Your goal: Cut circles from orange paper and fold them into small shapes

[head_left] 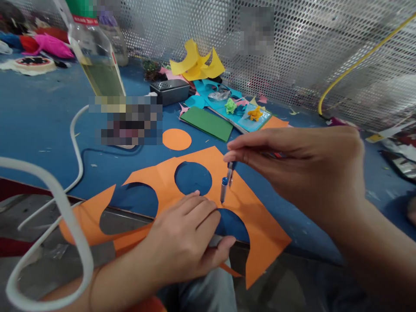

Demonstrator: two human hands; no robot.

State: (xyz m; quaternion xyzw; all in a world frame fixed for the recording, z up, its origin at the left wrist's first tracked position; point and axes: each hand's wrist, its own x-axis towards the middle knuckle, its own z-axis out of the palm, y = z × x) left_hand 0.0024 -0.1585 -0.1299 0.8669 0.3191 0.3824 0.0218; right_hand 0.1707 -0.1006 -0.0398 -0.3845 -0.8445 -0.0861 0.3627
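An orange paper sheet with several round holes cut in it lies at the blue table's front edge, partly hanging over. My right hand pinches the top of a drawing compass, whose blue-capped pen leg and other leg point down at the sheet between two holes. Resting on the paper just left of the compass is my left hand, its fingers lying flat and its thumb apart. A cut-out orange paper circle lies beyond the sheet.
Behind are folded green paper, a dark box, yellow paper scraps and small paper stars. A bottle of yellowish liquid stands back left. A white cable loops at the left. Perforated metal walls the rear.
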